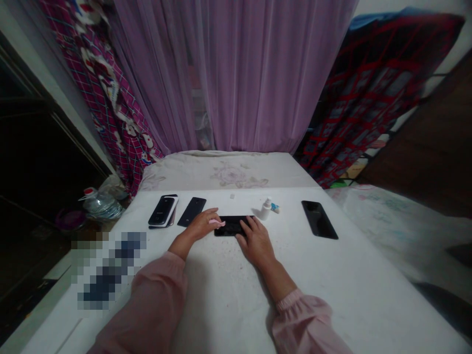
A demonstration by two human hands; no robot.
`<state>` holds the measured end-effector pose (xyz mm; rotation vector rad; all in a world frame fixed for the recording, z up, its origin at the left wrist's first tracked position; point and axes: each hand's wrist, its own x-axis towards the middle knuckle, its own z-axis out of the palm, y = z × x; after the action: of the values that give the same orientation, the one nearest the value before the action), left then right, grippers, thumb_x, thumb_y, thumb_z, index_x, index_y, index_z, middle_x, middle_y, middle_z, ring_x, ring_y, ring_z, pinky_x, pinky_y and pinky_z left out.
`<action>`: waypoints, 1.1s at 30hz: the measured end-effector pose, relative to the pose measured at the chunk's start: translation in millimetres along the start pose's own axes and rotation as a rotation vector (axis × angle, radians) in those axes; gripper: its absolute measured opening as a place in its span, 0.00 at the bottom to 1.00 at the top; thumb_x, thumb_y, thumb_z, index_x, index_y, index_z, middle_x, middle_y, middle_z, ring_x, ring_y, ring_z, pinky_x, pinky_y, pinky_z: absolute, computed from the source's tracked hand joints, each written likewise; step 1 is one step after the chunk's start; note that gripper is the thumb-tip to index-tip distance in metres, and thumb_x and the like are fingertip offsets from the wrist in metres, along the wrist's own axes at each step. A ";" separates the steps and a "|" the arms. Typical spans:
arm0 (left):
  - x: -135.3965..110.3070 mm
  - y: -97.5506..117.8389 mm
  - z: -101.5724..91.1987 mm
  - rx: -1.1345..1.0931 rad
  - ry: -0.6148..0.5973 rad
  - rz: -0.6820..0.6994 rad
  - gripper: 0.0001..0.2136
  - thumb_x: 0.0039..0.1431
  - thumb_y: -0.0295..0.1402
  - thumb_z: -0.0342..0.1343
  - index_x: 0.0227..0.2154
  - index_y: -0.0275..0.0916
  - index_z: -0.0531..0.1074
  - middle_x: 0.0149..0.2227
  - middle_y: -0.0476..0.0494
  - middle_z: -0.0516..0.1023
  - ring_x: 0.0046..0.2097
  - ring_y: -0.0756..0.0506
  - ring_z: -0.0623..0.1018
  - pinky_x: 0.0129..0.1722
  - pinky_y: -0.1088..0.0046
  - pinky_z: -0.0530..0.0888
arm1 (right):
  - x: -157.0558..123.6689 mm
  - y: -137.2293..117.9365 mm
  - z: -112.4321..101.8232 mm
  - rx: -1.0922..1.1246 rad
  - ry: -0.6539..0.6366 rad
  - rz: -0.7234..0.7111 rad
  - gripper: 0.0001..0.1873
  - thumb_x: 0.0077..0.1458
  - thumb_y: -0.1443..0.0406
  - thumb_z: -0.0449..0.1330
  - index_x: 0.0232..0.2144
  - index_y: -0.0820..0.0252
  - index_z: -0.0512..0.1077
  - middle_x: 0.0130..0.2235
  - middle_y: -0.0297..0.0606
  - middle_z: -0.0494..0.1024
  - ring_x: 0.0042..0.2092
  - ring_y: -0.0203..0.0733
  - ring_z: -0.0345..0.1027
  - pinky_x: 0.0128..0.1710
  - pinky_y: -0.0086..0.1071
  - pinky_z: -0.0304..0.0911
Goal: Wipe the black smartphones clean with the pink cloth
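Observation:
A black smartphone (230, 227) lies sideways, screen up, on the white-covered table. Pinched in my left hand (201, 225) is a small pink cloth (217, 223), which touches the phone's left end. My right hand (257, 240) grips the phone's right end, thumb at the near edge and fingers at the far edge. Just beyond that hand stands a small white spray bottle (265, 210), with a small blue-and-white packet (275, 207) beside it. A tiny white piece (232, 196) lies farther back.
To the left are a small stack of phones (162, 211) and a dark phone (191, 211). Another black phone (319, 219) lies to the right. Purple curtains (239, 73) hang behind the table (228, 305). A large clear bottle (101, 202) stands off its left side.

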<state>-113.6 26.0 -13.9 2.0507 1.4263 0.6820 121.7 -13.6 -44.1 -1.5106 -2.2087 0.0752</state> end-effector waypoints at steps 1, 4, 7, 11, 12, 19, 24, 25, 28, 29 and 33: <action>1.9 -0.7 -0.3 -0.008 0.018 -0.006 0.06 0.54 0.36 0.59 0.32 0.41 0.79 0.55 0.39 0.75 0.59 0.39 0.71 0.56 0.66 0.67 | 0.0 0.0 0.1 0.001 -0.001 0.000 0.26 0.59 0.58 0.58 0.58 0.62 0.69 0.62 0.51 0.65 0.63 0.58 0.55 0.60 0.49 0.54; 6.7 1.2 -1.5 -0.032 0.039 -0.048 0.09 0.54 0.39 0.59 0.32 0.39 0.78 0.43 0.42 0.80 0.46 0.42 0.78 0.47 0.68 0.71 | -0.2 -0.1 0.4 -0.003 -0.006 -0.001 0.26 0.60 0.58 0.57 0.58 0.62 0.68 0.62 0.51 0.65 0.63 0.58 0.54 0.60 0.49 0.54; 11.1 7.2 -1.6 -0.029 0.037 -0.105 0.10 0.55 0.40 0.58 0.31 0.39 0.78 0.33 0.46 0.81 0.37 0.44 0.78 0.38 0.72 0.71 | -0.3 -0.2 0.8 -0.008 -0.009 0.003 0.26 0.60 0.57 0.57 0.58 0.62 0.68 0.62 0.51 0.65 0.63 0.58 0.54 0.60 0.50 0.54; 17.6 12.7 3.0 0.028 0.094 -0.193 0.08 0.56 0.38 0.58 0.31 0.39 0.78 0.32 0.48 0.81 0.37 0.46 0.78 0.36 0.75 0.69 | -0.4 0.1 0.9 -0.011 -0.008 0.002 0.26 0.60 0.57 0.57 0.58 0.63 0.68 0.62 0.51 0.65 0.63 0.59 0.54 0.60 0.50 0.54; 19.1 13.2 4.6 0.044 0.110 -0.212 0.08 0.56 0.37 0.58 0.31 0.39 0.78 0.32 0.47 0.81 0.37 0.46 0.78 0.35 0.75 0.68 | -0.3 -0.1 0.7 -0.012 -0.008 0.001 0.26 0.60 0.57 0.57 0.58 0.63 0.68 0.62 0.51 0.65 0.63 0.59 0.54 0.60 0.50 0.54; 14.5 20.5 10.9 0.175 0.203 -0.249 0.07 0.59 0.36 0.57 0.33 0.40 0.78 0.35 0.45 0.79 0.38 0.45 0.76 0.35 0.74 0.66 | -1.9 -7.4 -3.5 -0.042 -0.003 0.026 0.26 0.60 0.59 0.57 0.58 0.63 0.68 0.62 0.52 0.64 0.63 0.58 0.54 0.60 0.48 0.53; -1.8 28.8 13.3 0.242 0.274 -0.258 0.08 0.62 0.35 0.55 0.34 0.39 0.78 0.36 0.43 0.78 0.40 0.45 0.76 0.39 0.73 0.66 | -2.5 -8.5 -3.0 -0.072 -0.018 0.079 0.30 0.60 0.56 0.55 0.61 0.63 0.63 0.65 0.55 0.59 0.64 0.58 0.51 0.57 0.50 0.55; -4.5 30.2 13.8 0.256 0.279 -0.263 0.08 0.62 0.35 0.54 0.35 0.40 0.78 0.36 0.44 0.78 0.40 0.45 0.76 0.39 0.73 0.66 | -2.3 -8.2 -2.4 -0.074 -0.024 0.081 0.31 0.60 0.55 0.54 0.61 0.63 0.62 0.65 0.54 0.59 0.65 0.58 0.51 0.56 0.50 0.55; -9.0 33.2 15.1 0.293 0.276 -0.283 0.08 0.63 0.34 0.54 0.35 0.41 0.78 0.36 0.45 0.80 0.40 0.45 0.76 0.38 0.73 0.65 | -1.2 -8.4 -2.1 -0.085 -0.015 0.088 0.30 0.60 0.55 0.54 0.61 0.63 0.63 0.64 0.53 0.60 0.65 0.58 0.50 0.56 0.49 0.54; -9.2 33.8 15.3 0.302 0.273 -0.289 0.08 0.63 0.34 0.54 0.36 0.41 0.78 0.36 0.45 0.80 0.40 0.45 0.76 0.37 0.73 0.65 | -0.9 -9.0 -2.9 -0.087 -0.006 0.091 0.30 0.60 0.55 0.54 0.60 0.64 0.64 0.64 0.53 0.61 0.64 0.58 0.51 0.56 0.49 0.54; -6.0 33.9 14.3 0.318 0.267 -0.315 0.09 0.64 0.36 0.53 0.37 0.41 0.78 0.38 0.44 0.81 0.42 0.45 0.77 0.38 0.73 0.65 | -1.6 -14.7 -11.7 -0.079 0.009 0.091 0.29 0.58 0.54 0.56 0.58 0.63 0.67 0.60 0.53 0.66 0.60 0.57 0.55 0.54 0.48 0.56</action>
<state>-83.1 8.4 -1.6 1.9459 2.0727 0.6439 114.1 -23.3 -29.7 -1.6506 -2.1582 0.0105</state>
